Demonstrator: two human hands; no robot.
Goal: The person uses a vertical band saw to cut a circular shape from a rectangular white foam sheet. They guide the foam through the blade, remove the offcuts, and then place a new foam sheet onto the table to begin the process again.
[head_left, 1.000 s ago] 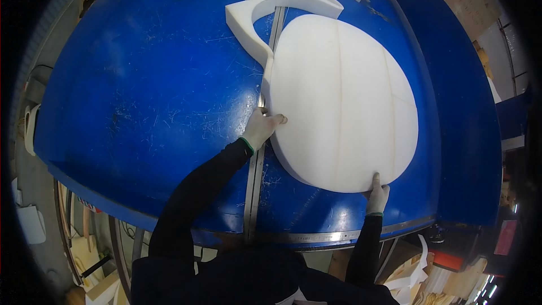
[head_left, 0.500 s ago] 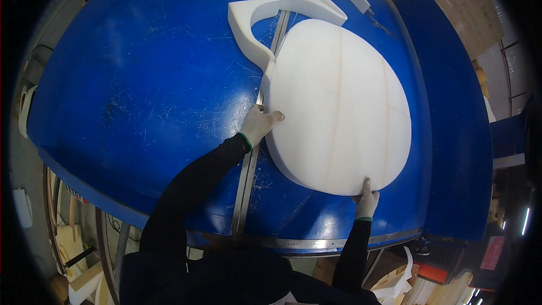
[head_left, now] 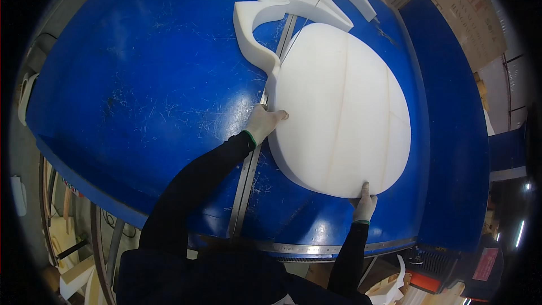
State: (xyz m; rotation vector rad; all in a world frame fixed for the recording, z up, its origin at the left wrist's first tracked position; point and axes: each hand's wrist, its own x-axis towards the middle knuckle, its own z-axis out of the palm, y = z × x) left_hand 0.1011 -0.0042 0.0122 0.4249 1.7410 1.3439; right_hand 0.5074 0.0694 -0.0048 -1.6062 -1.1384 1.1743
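A thick white foam slab (head_left: 344,113) with a rounded outline lies flat on the blue table (head_left: 169,51). My left hand (head_left: 265,123), in a pale glove, grips the slab's left edge with the thumb on top. At the near edge my gloved right hand (head_left: 364,204) pinches the slab, thumb above and fingers underneath, partly hidden. A curved white foam offcut (head_left: 254,28) lies along the slab's far left side. Close to where the two meet, a thin dark wire (head_left: 305,25) slants across the view.
A metal rail (head_left: 244,192) runs across the table under the slab's left side. A metal strip (head_left: 316,248) borders the near edge. Foam scraps (head_left: 389,291) lie below at the right. A printed cardboard sheet (head_left: 466,14) is at the far right.
The view has shifted slightly, and the slab and offcut appear a little lower and to the right. Both hands keep their grip on the slab. The thin wire shows more clearly now.
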